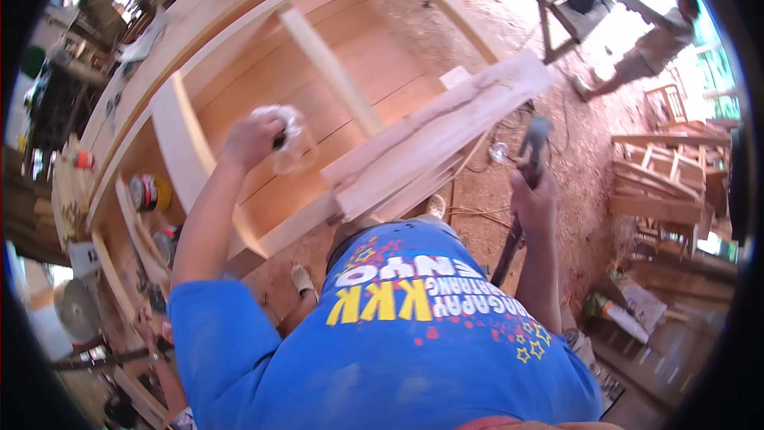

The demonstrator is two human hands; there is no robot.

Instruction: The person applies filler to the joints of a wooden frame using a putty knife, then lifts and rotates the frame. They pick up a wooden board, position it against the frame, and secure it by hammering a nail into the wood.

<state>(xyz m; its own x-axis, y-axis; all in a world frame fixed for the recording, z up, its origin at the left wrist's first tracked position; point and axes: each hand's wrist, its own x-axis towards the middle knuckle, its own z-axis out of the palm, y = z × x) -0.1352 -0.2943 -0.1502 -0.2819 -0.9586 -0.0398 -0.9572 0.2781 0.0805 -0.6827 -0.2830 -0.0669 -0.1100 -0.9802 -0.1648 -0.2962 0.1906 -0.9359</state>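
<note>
My left hand (253, 140) is closed around a crumpled clear plastic bag (288, 137) and a small dark object, held over the open wooden cabinet frame (179, 147). My right hand (535, 201) grips the dark handle of a long tool (535, 137) that points up over the sawdust floor, to the right of the frame. Between my hands, a stack of pale planks (438, 137) rests slantwise on the cabinet's near edge. My blue printed shirt (398, 334) fills the bottom of the view.
Another person (656, 41) stands by a saw table (569, 0) at the top right. Wooden furniture frames (660, 183) are stacked on the right. Tape rolls and cans (150, 191) sit in the left shelf; someone's hand (151, 326) is at lower left.
</note>
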